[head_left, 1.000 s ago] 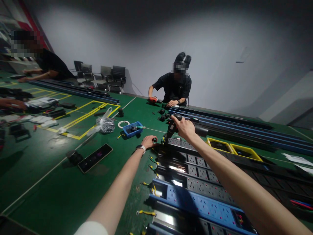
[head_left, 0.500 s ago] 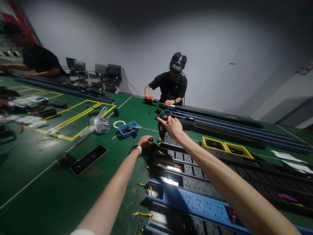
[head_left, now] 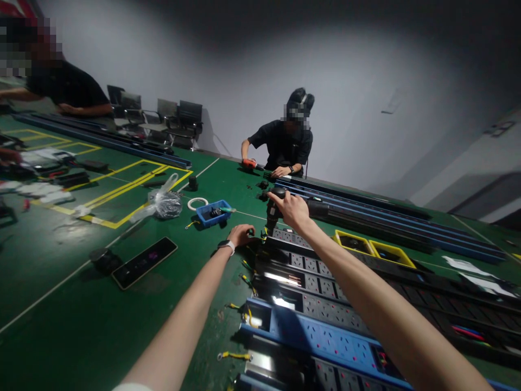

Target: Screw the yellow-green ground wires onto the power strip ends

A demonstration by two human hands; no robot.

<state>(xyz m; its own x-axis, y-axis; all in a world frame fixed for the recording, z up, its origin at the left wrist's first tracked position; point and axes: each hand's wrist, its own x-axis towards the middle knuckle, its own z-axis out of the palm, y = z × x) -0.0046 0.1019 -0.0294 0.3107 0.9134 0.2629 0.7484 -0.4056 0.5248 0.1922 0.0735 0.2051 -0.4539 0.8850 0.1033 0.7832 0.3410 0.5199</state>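
My right hand is wrapped round a black power drill, its front end pointing down at the end of the farthest socket strip. At that same end, my left hand has its fingers curled round a small dark piece, too small to name. Yellow wires with ring lugs stick out of the strip ends. Nearer me lies a blue socket strip, beside several black ones.
A blue tray, tape roll, plastic bag and phone lie on the left. Yellow bins stand behind the strips. Across the green table a person holds an orange tool; another person is far left.
The drill and my right hand have shifted slightly right, the drill standing more upright. The person at far left has moved an arm. The view has turned a little.
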